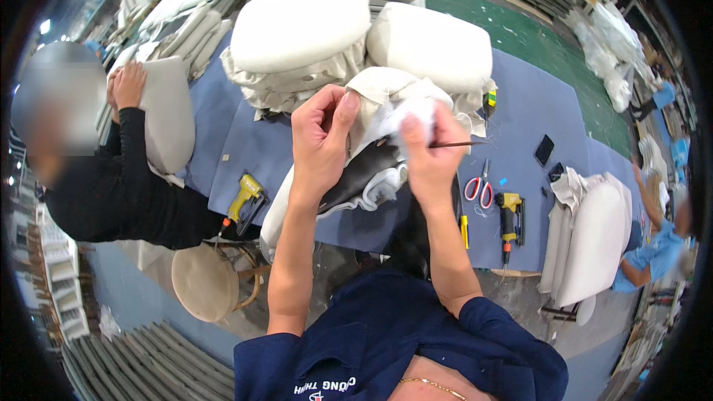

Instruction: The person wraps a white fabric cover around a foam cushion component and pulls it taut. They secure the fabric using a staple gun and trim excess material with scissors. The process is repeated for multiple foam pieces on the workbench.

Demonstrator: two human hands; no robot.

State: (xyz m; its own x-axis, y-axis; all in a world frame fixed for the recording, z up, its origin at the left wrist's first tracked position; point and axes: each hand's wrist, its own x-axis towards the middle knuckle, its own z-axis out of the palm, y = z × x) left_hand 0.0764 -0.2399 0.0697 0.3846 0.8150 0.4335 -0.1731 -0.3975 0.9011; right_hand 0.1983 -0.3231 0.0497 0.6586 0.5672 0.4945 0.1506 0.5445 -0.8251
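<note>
My left hand (321,141) is closed, pinching the edge of a cream fabric cover (371,83) between thumb and fingers. That cover belongs to an upholstered seat or back piece, tilted in front of me, with a dark underside (360,174) and loose fabric folds along its rim. My right hand (434,152) is closed on a tuft of white wadding (417,113), slightly blurred, at the cover's right side. A thin dark rod-like tool (460,144) sticks out to the right from the same hand; its other end is hidden.
Padded cream cushions (301,26) are piled at the table's far side. Right of my hands lie scissors (481,187), a yellow staple gun (509,223), a yellow cutter (464,230) and a phone (544,150). Another staple gun (245,200) lies left, near a co-worker (126,193) holding a cushion.
</note>
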